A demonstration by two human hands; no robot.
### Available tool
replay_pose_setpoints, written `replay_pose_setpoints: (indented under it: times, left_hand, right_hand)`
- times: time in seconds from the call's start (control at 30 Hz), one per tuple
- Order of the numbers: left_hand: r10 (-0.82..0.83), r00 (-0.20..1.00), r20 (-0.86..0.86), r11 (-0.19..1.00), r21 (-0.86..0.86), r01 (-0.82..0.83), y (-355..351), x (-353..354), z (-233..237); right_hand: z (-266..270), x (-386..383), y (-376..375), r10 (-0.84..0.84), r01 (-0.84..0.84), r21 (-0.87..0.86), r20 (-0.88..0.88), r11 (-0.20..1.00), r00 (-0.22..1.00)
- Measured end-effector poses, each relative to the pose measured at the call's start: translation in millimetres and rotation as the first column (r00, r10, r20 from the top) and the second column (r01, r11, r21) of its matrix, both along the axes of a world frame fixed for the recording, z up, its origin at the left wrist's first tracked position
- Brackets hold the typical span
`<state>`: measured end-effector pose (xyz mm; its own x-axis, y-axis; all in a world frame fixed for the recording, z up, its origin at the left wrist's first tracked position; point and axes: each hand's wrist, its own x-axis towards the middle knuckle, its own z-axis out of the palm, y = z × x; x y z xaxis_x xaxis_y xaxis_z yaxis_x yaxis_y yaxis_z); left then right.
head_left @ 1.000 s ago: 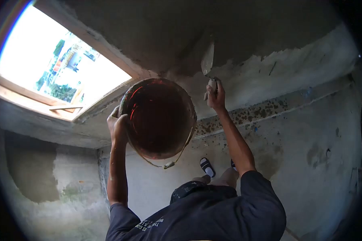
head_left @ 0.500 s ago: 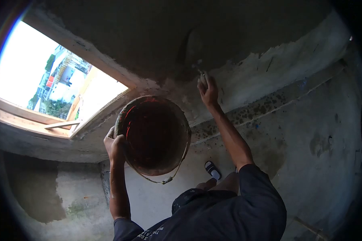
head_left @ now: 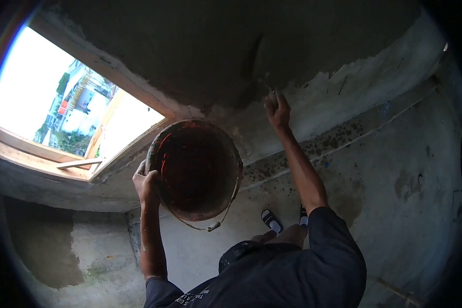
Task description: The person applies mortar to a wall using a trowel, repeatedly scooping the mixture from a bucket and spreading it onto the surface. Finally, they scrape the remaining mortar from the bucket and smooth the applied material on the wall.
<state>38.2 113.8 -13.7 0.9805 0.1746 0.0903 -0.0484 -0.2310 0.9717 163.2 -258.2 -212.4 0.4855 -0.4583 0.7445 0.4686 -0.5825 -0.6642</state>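
A round bucket (head_left: 194, 169) with a dark, reddish inside and a wire handle hangs tilted, its mouth toward me. My left hand (head_left: 147, 184) grips its left rim, fingers behind the wall and thumb in front. Up and to the right, my right hand (head_left: 277, 109) is closed around the handle of a trowel (head_left: 262, 61), whose dark blade is hard to make out against the wall. The blade lies at the dark, wet-looking plaster (head_left: 190, 46) above a paler wall strip (head_left: 339, 95).
At the left is a bright window opening with a wooden frame (head_left: 41, 156). A speckled ledge (head_left: 313, 149) runs along the wall's foot. Below are the concrete floor (head_left: 390, 220), my sandalled feet (head_left: 272, 220) and a stick (head_left: 398, 291) at lower right. A darker patch (head_left: 43, 246) marks the lower left wall.
My right hand and the trowel have moved a little to the right along the wall. The bucket in my left hand has shifted very slightly up. More of my right foot shows.
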Motion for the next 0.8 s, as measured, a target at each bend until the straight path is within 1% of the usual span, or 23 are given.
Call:
replay_pose_setpoints:
  times: [0.03,0.07,0.13,0.17,0.23,0.27,0.33,0.37,0.43,0.5,0.57,0.6,0.63,0.67,0.73,0.77,0.8]
  left_hand:
    - [0.001,1.000,0.012,1.000,0.004,-0.001,-1,1,0]
    - [-0.002,1.000,0.013,1.000,0.003,0.002,-3,0,-1]
    - [-0.027,0.999,-0.045,0.999,-0.018,0.027,-4,1,0]
    - [-0.030,0.999,-0.043,0.999,-0.020,0.029,-6,2,0]
    - [-0.007,0.997,-0.083,0.999,0.039,0.010,-8,2,1]
    - [-0.004,0.997,-0.081,0.999,0.040,0.007,-9,2,-1]
    - [0.004,0.997,-0.074,0.999,0.039,-0.001,-9,3,-5]
    - [0.006,0.997,-0.075,0.999,0.041,-0.003,-10,2,-5]
    - [0.007,0.996,-0.087,1.000,0.023,-0.005,-13,0,-4]
    - [-0.004,0.996,-0.091,1.000,0.029,0.007,-13,-1,-2]
    - [-0.017,0.996,-0.091,0.999,0.034,0.020,-12,-2,-2]
    - [-0.008,0.997,-0.075,0.999,0.030,0.011,-11,-1,-5]
    - [0.001,0.998,-0.057,1.000,0.025,0.001,-10,0,-6]
    - [0.002,0.999,-0.049,1.000,0.022,-0.001,-10,0,-6]
    - [-0.004,0.997,-0.071,1.000,0.029,0.006,-8,-2,-6]
    - [-0.002,0.997,-0.073,1.000,0.031,0.004,-11,-3,-6]
    - [0.002,0.998,-0.069,0.999,0.037,0.000,-13,-4,-5]
  right_hand:
    - [-5,-2,2,0.029,-0.032,-0.054,-0.049,0.998,0.998]
    - [-11,-9,1,0.026,-0.029,-0.055,-0.049,0.998,0.998]
    - [-18,-22,4,0.188,-0.208,-0.091,-0.190,0.974,0.964]
    - [-21,-26,1,0.185,-0.205,-0.094,-0.189,0.974,0.964]
    - [-24,-34,-3,0.163,-0.204,-0.201,-0.204,0.958,0.965]
    - [-24,-33,-6,0.166,-0.207,-0.200,-0.202,0.958,0.965]
    - [-21,-31,-10,0.088,-0.112,-0.152,-0.154,0.982,0.984]
    - [-19,-27,-11,0.090,-0.114,-0.150,-0.155,0.982,0.984]
    - [-20,-15,-15,0.032,-0.047,-0.120,-0.124,0.992,0.992]
    - [-27,-12,-15,0.026,-0.050,-0.145,-0.161,0.988,0.987]
    - [-46,-12,-14,0.018,-0.052,-0.172,-0.193,0.984,0.981]
    - [-62,-17,-13,0.057,-0.093,-0.188,-0.192,0.978,0.980]
    - [-67,-23,-13,0.095,-0.134,-0.205,-0.189,0.969,0.977]
    - [-71,-29,-15,0.096,-0.134,-0.210,-0.182,0.969,0.979]
    - [-70,-43,-16,0.121,-0.180,-0.208,-0.268,0.961,0.956]
    - [-68,-42,-19,0.123,-0.182,-0.206,-0.269,0.961,0.955]
    - [-64,-35,-23,0.120,-0.144,-0.133,-0.174,0.981,0.977]
